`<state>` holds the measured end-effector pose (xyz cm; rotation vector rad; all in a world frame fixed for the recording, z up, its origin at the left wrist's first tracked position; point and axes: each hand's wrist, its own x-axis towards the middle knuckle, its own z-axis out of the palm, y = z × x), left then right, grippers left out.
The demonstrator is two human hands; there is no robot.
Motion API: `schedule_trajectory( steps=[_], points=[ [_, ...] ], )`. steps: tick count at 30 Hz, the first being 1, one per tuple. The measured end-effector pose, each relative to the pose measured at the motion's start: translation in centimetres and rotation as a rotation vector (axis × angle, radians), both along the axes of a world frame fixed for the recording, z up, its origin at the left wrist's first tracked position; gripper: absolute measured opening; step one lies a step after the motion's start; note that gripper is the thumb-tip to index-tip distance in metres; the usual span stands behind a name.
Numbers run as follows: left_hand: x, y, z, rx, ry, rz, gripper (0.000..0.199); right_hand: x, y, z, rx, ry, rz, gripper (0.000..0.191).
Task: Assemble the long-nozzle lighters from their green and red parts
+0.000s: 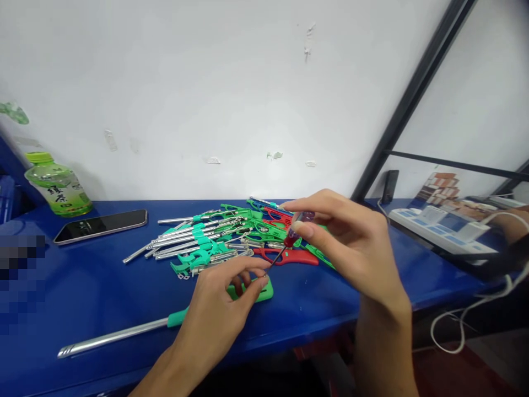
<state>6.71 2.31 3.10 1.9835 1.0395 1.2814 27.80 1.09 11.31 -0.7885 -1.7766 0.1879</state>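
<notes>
As the right hand (351,242) grips the screwdriver (291,239) by its purple handle, the shaft slants down and leftward to the pinched thumb and forefinger of the left hand (223,300). A small piece (265,275) sits between those fingertips, too tiny to tell whether it is a screw. Under the left hand, the green lighter (268,289) lies on the blue desk (322,298), its long axis running across the person's view, handle end right, metal barrel pointing left and slightly nearer. The left hand is the nearer one and hides its middle; whether the curled lower fingers press on it I cannot tell. Just beyond lies a pile of lighter parts (202,242), with a red handle (300,257) at its near side. Farther left are a phone (103,225) and a green bottle (61,187), near the white wall (206,82).
</notes>
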Motion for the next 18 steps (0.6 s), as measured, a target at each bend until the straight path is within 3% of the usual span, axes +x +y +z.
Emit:
schedule_trajectory(
  steps=[10,18],
  points=[
    [0.0,0.1,-0.7,0.184,0.095,0.023,0.02,0.0,-0.1,0.2,-0.058,-0.096,0.035,0.023],
    [0.1,0.6,-2.1,0.312,0.248,-0.002,0.029,0.2,0.1,0.2,-0.065,-0.214,0.184,0.019]
  ],
)
